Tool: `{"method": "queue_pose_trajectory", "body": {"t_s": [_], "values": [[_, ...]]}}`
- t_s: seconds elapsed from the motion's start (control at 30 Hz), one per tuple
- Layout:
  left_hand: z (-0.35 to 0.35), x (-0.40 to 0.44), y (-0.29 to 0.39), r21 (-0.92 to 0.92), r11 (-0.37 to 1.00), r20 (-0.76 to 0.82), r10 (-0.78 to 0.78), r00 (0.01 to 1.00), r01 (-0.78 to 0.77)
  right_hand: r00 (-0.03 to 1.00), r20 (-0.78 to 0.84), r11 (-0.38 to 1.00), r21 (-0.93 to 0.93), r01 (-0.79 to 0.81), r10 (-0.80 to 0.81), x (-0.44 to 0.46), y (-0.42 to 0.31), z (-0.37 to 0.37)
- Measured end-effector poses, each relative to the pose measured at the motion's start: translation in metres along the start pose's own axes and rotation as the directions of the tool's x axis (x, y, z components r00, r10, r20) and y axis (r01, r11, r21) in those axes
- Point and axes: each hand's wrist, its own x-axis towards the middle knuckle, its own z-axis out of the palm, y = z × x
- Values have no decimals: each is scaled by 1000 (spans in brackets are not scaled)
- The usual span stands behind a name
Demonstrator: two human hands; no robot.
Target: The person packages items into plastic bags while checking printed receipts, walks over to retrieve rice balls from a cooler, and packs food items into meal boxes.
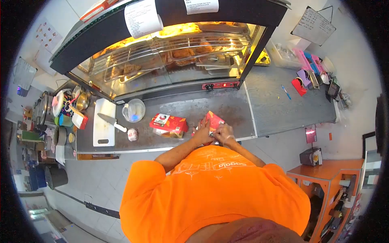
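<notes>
One red carton [169, 124] sits apart; we're seemingly midway with this box [215, 118] (closure unclear) — left hand [204, 133] clasping, right hand [224, 134] pinching it.

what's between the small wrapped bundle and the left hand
In the head view, a white-labelled red box lies between the wrapped bundle and the left hand.

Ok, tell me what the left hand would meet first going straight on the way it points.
The left hand would first meet the red box that it seems to be touching, though exact depth there is unclear.
</notes>
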Motion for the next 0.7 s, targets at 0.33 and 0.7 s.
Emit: {"method": "queue_pose_trajectory", "body": {"t_s": [0.33,0.7], "values": [[-1,8,3,52,993,77,103,992,-107,997,-76,980,197,5,10,-22,23,28],[2,23,0,74,986,135,138,981,-149,998,4,956,290,53,-57,-16,8,-10]]}}
